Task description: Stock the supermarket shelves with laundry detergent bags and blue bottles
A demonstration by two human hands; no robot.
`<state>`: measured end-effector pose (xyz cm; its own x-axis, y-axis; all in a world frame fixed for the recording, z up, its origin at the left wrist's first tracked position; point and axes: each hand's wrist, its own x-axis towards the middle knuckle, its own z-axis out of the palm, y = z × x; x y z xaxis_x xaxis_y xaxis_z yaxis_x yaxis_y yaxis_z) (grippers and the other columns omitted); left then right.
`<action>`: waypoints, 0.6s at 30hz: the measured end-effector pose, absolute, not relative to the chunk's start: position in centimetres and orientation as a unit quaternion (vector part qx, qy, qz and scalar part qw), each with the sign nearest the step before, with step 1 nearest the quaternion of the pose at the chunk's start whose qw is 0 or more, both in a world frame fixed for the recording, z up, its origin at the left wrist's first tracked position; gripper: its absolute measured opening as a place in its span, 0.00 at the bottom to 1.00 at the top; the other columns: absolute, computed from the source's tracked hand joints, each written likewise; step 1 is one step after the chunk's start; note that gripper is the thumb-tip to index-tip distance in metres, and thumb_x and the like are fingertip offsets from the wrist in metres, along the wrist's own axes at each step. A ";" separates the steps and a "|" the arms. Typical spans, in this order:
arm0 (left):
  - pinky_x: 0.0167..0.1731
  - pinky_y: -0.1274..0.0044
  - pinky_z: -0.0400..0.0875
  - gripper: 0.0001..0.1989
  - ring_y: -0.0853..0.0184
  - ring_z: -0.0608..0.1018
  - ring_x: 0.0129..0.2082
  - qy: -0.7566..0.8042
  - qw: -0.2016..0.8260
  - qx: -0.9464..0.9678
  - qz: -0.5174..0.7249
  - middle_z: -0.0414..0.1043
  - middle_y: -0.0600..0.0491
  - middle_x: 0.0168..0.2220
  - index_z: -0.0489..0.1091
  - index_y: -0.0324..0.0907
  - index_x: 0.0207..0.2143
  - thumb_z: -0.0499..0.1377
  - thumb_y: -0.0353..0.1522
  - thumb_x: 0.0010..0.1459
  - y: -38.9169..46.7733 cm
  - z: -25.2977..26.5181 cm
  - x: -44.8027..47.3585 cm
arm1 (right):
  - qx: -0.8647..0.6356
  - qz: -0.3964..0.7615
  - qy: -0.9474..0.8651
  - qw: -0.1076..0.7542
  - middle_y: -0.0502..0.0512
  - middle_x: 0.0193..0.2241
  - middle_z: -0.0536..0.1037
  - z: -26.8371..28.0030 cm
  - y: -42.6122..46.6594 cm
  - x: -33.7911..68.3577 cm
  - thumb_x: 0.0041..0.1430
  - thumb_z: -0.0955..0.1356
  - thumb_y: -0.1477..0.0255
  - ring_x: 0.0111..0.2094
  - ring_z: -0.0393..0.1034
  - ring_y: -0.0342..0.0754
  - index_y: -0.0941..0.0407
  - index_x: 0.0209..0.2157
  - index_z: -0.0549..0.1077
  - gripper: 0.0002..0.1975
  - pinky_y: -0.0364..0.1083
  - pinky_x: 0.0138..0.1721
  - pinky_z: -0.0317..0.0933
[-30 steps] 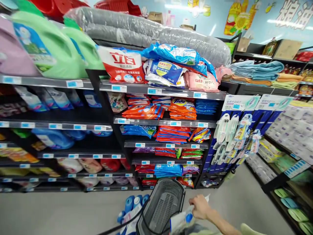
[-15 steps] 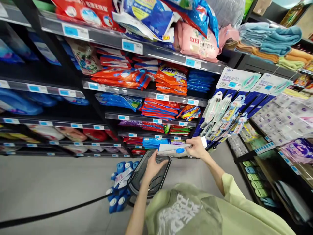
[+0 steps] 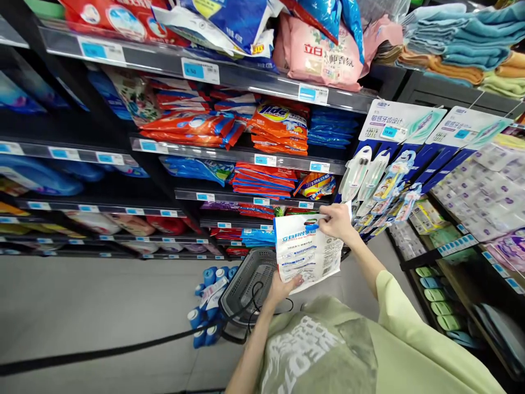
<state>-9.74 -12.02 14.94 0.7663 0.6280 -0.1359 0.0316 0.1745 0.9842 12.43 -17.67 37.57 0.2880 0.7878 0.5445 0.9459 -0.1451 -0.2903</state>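
Observation:
Both hands hold a white bag of laundry detergent (image 3: 308,251) in front of my chest, its printed side tilted up toward me. My right hand (image 3: 337,221) pinches the upper right corner, near the cut-out handle hole. At the lower left edge my left hand (image 3: 285,284) grips the bag with the thumb lying on its printed face. Partly behind the bag and my left forearm, a grey shopping basket (image 3: 250,276) stands on the floor; I see no goods in the part that shows.
Shelves of detergent bags (image 3: 279,126) rise ahead. Toothbrush packs (image 3: 356,169) hang at the right, before stacked tissue packs (image 3: 484,186). Blue bottles (image 3: 207,306) stand on the floor left of the basket. A black strap (image 3: 123,350) crosses the lower left. Folded towels (image 3: 471,44) lie upper right.
The bag has turned from nearly edge-on to showing its printed face. My left hand has moved down and right along with its lower edge, and my right hand slightly up.

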 end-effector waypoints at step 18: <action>0.44 0.70 0.79 0.24 0.54 0.85 0.40 0.193 0.565 0.785 0.165 0.86 0.46 0.44 0.80 0.41 0.54 0.63 0.43 0.59 -13.4 25.8 -7.6 | -0.722 0.246 -0.053 0.644 0.70 0.47 0.80 19.2 -24.3 13.3 0.64 0.56 0.41 0.49 0.76 0.63 0.60 0.51 0.73 0.38 0.59 0.47 0.71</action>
<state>-7.59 -13.38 25.77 0.8711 0.4893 0.0407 0.1172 -0.2877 0.9505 13.28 -24.34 19.18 0.8734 0.3929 -0.2876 -0.2413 -0.1638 -0.9565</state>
